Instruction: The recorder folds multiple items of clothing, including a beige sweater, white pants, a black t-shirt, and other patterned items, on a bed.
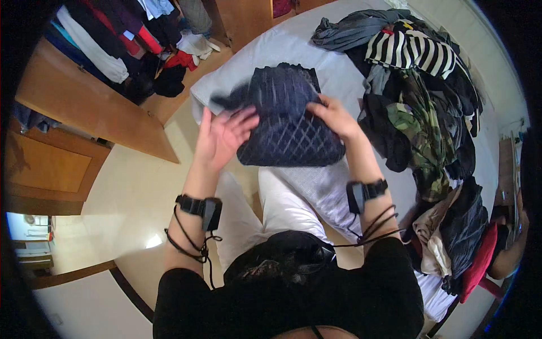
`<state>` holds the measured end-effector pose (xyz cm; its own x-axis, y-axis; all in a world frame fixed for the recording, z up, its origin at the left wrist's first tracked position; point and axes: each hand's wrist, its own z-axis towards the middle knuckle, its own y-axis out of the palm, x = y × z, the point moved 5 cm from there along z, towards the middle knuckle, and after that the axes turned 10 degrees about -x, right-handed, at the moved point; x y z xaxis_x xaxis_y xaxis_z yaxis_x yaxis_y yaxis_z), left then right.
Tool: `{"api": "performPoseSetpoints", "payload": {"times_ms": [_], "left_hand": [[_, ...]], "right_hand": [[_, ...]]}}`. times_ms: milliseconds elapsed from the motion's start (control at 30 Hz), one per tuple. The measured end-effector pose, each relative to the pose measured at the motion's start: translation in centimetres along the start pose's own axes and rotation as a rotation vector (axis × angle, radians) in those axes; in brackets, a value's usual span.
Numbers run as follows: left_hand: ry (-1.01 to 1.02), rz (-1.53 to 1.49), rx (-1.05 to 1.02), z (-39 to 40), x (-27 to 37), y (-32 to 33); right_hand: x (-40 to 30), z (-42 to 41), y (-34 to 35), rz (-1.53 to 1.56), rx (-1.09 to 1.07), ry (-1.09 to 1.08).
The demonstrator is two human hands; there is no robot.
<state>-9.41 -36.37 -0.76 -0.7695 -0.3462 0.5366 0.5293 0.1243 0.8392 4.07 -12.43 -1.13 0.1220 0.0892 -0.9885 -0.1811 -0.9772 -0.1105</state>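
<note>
A dark navy knitted garment with a pale diamond pattern lies partly folded at the near edge of the bed. My right hand grips its upper right side between thumb and fingers. At the garment's left side my left hand is raised, palm up with spread fingers, and appears to hold nothing. A blurred dark part of the garment sticks out to the left above that hand. More black fabric shows at the garment's far edge.
On the bed's pale sheet, a heap holds a striped garment, camouflage clothing and dark trousers. At left stands a wardrobe with an open wooden door and clothes inside. A red cushion lies lower right.
</note>
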Motion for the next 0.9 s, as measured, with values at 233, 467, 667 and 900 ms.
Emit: {"api": "performPoseSetpoints", "payload": {"times_ms": [233, 467, 667, 900], "left_hand": [[-0.033, 0.991, 0.174, 2.0, -3.9, -4.3], [0.141, 1.962, -0.046, 5.2, -4.1, 3.8], [-0.119, 2.246, -0.116, 8.6, -7.8, -1.3], [-0.195, 2.208, -0.186, 8.5, -7.3, -1.6]], "right_hand": [[5.3, 2.5, -3.7, -0.244, 0.2, 0.233], [4.5, 3.7, -4.4, -0.42, 0.292, 0.064], [7.8, 2.9, -4.2, -0.378, 0.431, 0.091], [4.4, 1.5, -2.1, -0.687, 0.477, 0.368]]}}
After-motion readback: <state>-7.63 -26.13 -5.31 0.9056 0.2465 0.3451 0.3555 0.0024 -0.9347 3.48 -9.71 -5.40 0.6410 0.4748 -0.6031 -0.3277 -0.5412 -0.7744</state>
